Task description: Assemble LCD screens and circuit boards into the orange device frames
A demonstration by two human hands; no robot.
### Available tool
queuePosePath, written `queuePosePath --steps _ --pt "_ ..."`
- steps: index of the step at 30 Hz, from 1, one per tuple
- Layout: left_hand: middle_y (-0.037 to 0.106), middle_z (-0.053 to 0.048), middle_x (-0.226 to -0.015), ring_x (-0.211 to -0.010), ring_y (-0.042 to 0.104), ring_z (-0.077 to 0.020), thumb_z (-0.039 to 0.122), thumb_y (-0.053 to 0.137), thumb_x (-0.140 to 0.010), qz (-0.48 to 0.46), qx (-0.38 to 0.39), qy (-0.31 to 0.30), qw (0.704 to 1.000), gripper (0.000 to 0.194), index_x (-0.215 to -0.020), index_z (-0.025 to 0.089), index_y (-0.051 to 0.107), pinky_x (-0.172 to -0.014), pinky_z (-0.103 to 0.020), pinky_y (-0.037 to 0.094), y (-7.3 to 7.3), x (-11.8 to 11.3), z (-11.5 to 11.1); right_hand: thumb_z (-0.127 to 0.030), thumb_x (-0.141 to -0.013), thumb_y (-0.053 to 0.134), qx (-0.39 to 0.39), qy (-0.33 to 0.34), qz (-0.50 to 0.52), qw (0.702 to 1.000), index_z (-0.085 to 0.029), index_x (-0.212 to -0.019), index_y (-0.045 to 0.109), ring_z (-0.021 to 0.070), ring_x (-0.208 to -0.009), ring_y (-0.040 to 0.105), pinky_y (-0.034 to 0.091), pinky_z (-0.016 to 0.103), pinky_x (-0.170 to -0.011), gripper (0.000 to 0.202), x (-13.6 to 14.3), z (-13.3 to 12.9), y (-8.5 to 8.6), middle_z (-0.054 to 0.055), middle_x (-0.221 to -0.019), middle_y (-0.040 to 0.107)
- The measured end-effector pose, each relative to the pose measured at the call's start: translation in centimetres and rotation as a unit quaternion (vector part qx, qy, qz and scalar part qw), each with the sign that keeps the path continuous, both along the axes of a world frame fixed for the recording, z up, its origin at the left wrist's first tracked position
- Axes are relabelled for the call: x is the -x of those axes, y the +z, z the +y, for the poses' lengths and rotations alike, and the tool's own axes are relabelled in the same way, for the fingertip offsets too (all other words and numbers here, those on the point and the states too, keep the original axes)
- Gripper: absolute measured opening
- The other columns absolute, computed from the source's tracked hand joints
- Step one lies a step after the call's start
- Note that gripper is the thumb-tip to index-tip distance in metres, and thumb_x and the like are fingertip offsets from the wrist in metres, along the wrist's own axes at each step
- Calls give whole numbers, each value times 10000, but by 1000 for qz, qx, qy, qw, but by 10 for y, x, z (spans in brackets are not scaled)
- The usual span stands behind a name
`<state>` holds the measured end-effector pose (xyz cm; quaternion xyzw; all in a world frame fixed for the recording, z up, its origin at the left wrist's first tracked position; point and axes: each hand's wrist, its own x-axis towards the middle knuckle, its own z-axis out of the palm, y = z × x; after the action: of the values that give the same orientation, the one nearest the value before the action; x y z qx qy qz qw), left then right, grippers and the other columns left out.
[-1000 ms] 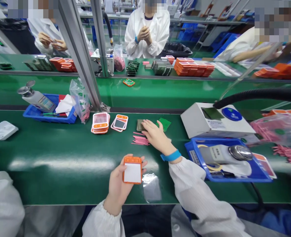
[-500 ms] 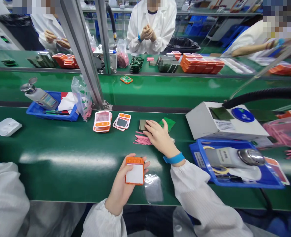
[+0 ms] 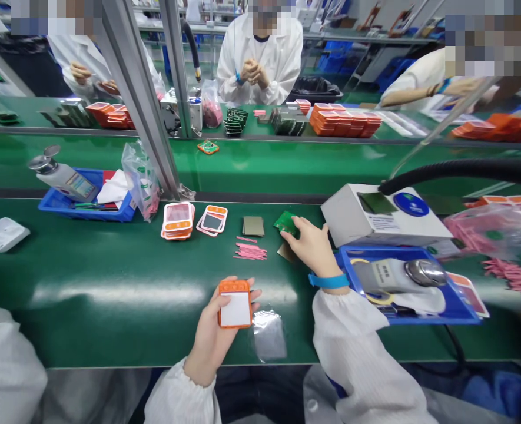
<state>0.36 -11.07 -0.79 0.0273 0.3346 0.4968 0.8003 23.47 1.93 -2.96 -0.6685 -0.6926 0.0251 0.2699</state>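
Observation:
My left hand [image 3: 218, 327] holds an orange-framed case [image 3: 235, 306] with a white rectangular panel, thumb on its face and fingers behind. Out to the right, my right hand [image 3: 312, 242] grips the right edge of a green circuit board [image 3: 284, 221] between thumb and fingers. Partly beneath that hand lies a grey-brown square piece [image 3: 285, 252]. Just left of it are a stack of grey-brown square plates [image 3: 253, 226] and a pile of pink strips [image 3: 250, 251]. A clear plastic sheet [image 3: 269, 337] lies close to my left hand.
White-and-orange frames [image 3: 178, 221] are stacked at centre left, with two loose frames [image 3: 212, 219] beside them. A blue tray [image 3: 454, 320] with a bottle stands right, before a white box [image 3: 344, 215]. Another blue tray [image 3: 88, 215] sits left, near a metal post [image 3: 145, 100].
My right hand has moved right, from the grey-brown plates to the green circuit board, and now grips its edge. My left hand still holds the orange case. The camera view has shifted slightly.

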Motion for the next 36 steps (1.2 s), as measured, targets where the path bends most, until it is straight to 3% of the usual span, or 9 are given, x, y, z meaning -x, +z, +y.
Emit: queuePosePath --steps 8,11,14,19,21,23,28,32,36 --pt "625 -173 -1243 -1013 657 -311 173 528 -782 -8 3 1 1000 369 -1150 145 533 -959 -496 417 3 1 2 -271 -943 299 -61 -38 92 993 -169 -925 636 266 -910 628 122 645 -1103 352 11 -15 22 128 -930 701" --pt "648 -190 -1193 -961 668 -302 207 579 -742 -42 -15 -29 999 397 -1131 128 564 -886 -426 445 3 4 0 -408 -950 334 -61 -26 171 983 -160 -946 654 265 -885 637 340 582 -1034 405 16 -36 39 139 -936 705" --pt "689 -177 -1101 -965 668 -316 235 626 -729 -96 -34 -66 993 377 -1092 133 604 -862 -412 455 4 5 -6 -560 -880 475 37 85 256 962 -179 -795 701 213 -689 644 545 376 -706 451 25 -66 58 80 -748 713" --pt "705 -90 -1091 -938 685 -301 281 671 -781 -144 -85 -140 976 380 -1155 237 617 -823 -421 483 11 -3 -20 -575 -765 658 385 256 473 750 -143 -683 707 112 -549 511 455 249 -556 443 36 -97 83 17 -593 614" --pt "705 -110 -1086 -929 691 -303 331 666 -807 -140 -108 -171 969 380 -1170 232 613 -822 -413 484 14 -9 -25 -568 -777 651 430 265 488 711 -132 -714 710 88 -522 459 427 237 -536 445 38 -101 85 2 -590 579" --pt "702 -130 -1088 -908 694 -280 344 659 -823 -130 -117 -174 969 379 -1174 209 609 -815 -392 488 17 -13 -29 -535 -824 618 419 268 476 725 -133 -766 718 84 -528 462 438 236 -547 417 37 -103 84 1 -618 574" --pt "707 -110 -1055 -863 693 -241 306 658 -833 -125 -107 -127 978 467 -1276 228 533 -787 -356 496 23 -16 -34 -437 -843 642 191 239 405 862 -232 -1037 706 204 -959 641 547 318 -837 289 32 -124 78 74 -998 668" --pt "723 -76 -989 -875 698 -237 266 665 -829 -123 -104 -120 980 508 -1311 254 505 -837 -375 505 30 -18 -36 -411 -735 765 99 308 310 894 -284 -1321 531 273 -1192 580 536 379 -952 644 31 -149 73 116 -1293 595" --pt "731 -62 -957 -908 698 -260 252 661 -826 -124 -112 -119 979 437 -1252 251 564 -952 -444 459 37 -22 -37 -316 -760 753 6 300 232 925 -268 -1341 498 290 -1207 574 525 439 -979 636 34 -160 70 134 -1303 595"
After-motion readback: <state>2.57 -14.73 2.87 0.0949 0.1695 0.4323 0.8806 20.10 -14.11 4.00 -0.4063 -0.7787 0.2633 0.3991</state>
